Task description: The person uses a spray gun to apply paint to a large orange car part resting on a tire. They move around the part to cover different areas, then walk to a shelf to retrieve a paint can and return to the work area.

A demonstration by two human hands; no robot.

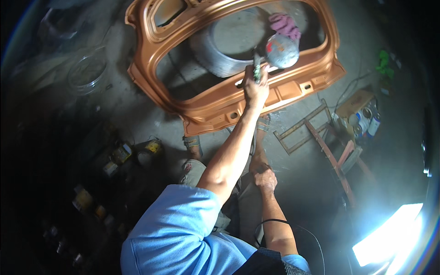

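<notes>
My left hand [256, 89] is closed around the handle of what looks like a spray gun [256, 68], over the near edge of a copper-coloured car door panel [288, 91]. A rounded grey cup [283, 51] with a red mark sits beside the handle, apparently part of it. Just beyond the cup is a pink cloth [285, 25]. Closer to me, my right hand [266, 179] is down by my right leg, its fingers curled. Something dark shows at those fingers, too unclear to name. A thin dark hose [253, 145] hangs below the left hand.
A pale tyre [213, 57] shows through the panel's window opening. To the right lie a wooden frame [302, 126], a reddish metal stand [327, 151] and a cardboard box [354, 103] with cans. A bright lamp [389, 236] glares lower right. Yellow-labelled containers [153, 146] stand left.
</notes>
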